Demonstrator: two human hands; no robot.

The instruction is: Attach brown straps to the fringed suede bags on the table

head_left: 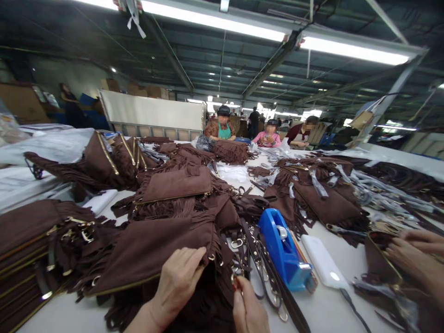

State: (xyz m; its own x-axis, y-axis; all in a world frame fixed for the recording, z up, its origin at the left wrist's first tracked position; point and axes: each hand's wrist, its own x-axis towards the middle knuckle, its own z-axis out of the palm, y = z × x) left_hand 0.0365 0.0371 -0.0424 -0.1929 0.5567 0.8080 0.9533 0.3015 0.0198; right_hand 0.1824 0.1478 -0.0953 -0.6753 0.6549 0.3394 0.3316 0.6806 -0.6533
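Note:
A dark brown suede-like fringed bag (pixel 152 243) lies in front of me, its gold zipper along the near edge. My left hand (pixel 178 282) is closed on that edge near the bag's right corner, the fingertips by a small gold ring (pixel 211 257). Just to the right, my right hand (pixel 249 305) is closed in a pinch on a small piece (pixel 236 283) with gold metal and a reddish part; its exact kind is unclear. Brown straps with metal clasps (pixel 255 249) lie beyond my right hand.
A blue tape dispenser (pixel 286 252) and a white power bank (pixel 324 261) with a cable stand to the right. Stacked fringed bags (pixel 27 259) lie left, more bags (pixel 176 182) beyond. A co-worker's hands (pixel 416 254) handle a bag at right. Several people sit across the table.

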